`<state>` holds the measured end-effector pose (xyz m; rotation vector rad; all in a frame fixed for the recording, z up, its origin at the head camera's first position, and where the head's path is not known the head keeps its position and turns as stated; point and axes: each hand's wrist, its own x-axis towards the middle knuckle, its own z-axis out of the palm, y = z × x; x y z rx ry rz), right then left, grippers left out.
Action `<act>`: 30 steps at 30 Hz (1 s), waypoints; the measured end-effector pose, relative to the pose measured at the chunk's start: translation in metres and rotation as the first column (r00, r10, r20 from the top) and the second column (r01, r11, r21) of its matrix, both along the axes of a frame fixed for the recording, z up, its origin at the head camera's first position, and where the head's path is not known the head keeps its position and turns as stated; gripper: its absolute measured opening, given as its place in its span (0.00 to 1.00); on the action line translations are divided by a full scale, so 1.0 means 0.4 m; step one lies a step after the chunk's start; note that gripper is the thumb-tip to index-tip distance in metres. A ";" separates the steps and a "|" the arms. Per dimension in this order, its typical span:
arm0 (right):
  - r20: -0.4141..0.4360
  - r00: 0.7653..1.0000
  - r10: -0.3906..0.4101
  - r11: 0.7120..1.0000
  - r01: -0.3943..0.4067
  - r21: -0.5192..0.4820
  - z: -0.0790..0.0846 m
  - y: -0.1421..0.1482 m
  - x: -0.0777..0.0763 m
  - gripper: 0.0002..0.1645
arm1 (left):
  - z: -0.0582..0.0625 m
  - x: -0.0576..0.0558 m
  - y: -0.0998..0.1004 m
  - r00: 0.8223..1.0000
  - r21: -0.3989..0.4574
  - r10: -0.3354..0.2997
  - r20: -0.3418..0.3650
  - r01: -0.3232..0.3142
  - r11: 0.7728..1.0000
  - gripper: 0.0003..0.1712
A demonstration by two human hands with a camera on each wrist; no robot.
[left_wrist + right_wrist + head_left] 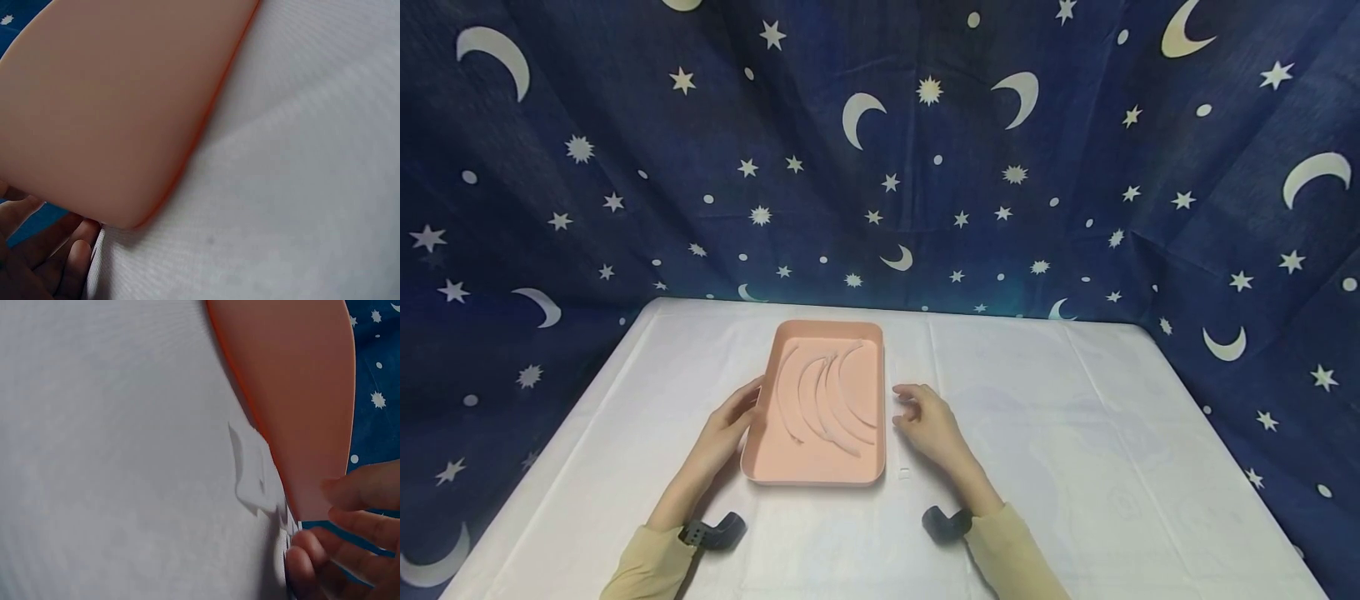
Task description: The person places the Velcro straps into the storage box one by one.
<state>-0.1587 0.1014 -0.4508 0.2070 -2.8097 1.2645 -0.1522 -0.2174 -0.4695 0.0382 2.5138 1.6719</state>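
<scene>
A pink rectangular tray (pixel 820 468) lies on the white-covered table. In it are several thin, pale, curved strips (pixel 842 408), some crossing each other; their kind cannot be told. My left hand (pixel 730 421) rests against the tray's left side, thumb near the rim. The left wrist view has the fingers (pixel 78 259) of that hand by the tray's outer wall. To the right of the tray, my right hand (pixel 928 425) hovers with fingers loosely bent and a gap between thumb and forefinger. It holds nothing and stands a little apart from the wall in the head view.
A small whitish flat piece (pixel 904 473) lies on the cloth near the tray's lower right corner. White cloth (pixel 1075 467) covers the table. A dark blue curtain (pixel 820 108) with moons and stars hangs behind and at both sides.
</scene>
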 end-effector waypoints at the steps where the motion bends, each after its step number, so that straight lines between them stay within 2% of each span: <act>1: 0.001 1.000 0.001 1.000 -0.001 0.017 -0.001 -0.001 0.001 0.27 | 0.001 0.001 0.000 1.000 0.002 0.000 0.001 0.000 1.000 0.30; 14: -0.037 0.999 0.017 0.981 -0.009 0.194 -0.010 -0.015 0.007 0.32 | 0.001 0.001 -0.002 1.000 -0.002 -0.002 -0.001 0.002 1.000 0.30; 30: -0.047 0.997 0.062 0.965 -0.048 0.257 -0.008 -0.020 0.019 0.37 | 0.001 -0.001 0.000 1.000 0.019 0.005 0.009 -0.006 1.000 0.30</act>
